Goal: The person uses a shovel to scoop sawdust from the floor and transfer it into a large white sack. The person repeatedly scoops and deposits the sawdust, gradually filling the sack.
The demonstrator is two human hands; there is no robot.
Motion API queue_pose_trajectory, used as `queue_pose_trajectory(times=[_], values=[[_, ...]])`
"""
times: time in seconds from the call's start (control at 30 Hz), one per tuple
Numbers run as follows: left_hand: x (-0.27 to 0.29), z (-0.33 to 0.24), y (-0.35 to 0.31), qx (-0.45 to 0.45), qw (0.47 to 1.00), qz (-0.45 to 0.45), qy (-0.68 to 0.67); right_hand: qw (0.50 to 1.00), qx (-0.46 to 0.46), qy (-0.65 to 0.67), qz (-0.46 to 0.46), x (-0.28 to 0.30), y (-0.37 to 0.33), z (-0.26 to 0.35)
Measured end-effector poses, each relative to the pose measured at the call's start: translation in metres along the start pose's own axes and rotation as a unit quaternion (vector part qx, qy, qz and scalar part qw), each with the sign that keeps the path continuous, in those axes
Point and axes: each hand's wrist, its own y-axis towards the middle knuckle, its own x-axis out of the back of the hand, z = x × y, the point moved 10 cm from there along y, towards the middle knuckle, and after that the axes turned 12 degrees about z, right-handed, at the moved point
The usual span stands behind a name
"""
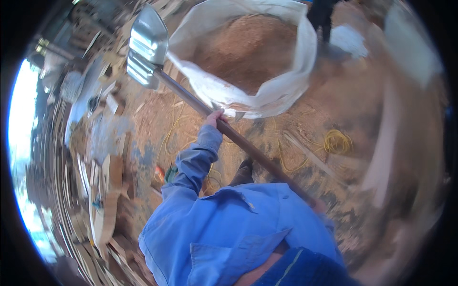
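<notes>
1. Okay so the main thing here is the shovel point(257, 156): brown handle slanting across the middle of the view, shiny metal blade at upper left, just beside the big white bag point(293, 90). Can't tell how high the blade sits off the floor point(305, 128).
2. Left hand point(215, 117) is partway up the handle, fingers closed around it, for sure a grip.
3. Right hand point(320, 207) is down at the handle's lower end, but it's a blurry smudge and partly hidden, so honestly can't tell what those fingers are doing.
4. The bag is open-topped, with a heap of reddish-brown sawdust point(250, 40) inside. More of that stuff is scattered on the floor.
5. Coiled yellow cord point(338, 142) on the floor over to the right, wood offcuts point(112, 171) piled along the left.
</notes>
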Motion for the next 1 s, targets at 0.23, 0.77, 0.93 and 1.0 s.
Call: queue_pose_trajectory(times=[0.23, 0.77, 0.93, 1.0], values=[[0.085, 0.162, -0.128, 0.064, 0.975, -0.186, -0.106, 0.979, 0.001, -0.190, 0.073, 0.085, 0.007, -0.074], [0.207, 0.494, -0.432, -0.028, 0.775, -0.365, -0.516, 0.751, 0.342, -0.564, 0.031, 0.086, 0.023, 0.196], [0.248, 0.571, -0.589, -0.143, 0.566, -0.454, -0.674, 0.623, 0.577, -0.527, 0.039, -0.052, -0.072, 0.276], [0.266, 0.586, -0.654, -0.115, 0.653, -0.460, -0.590, 0.583, 0.612, -0.531, 0.060, -0.107, -0.101, 0.295]])
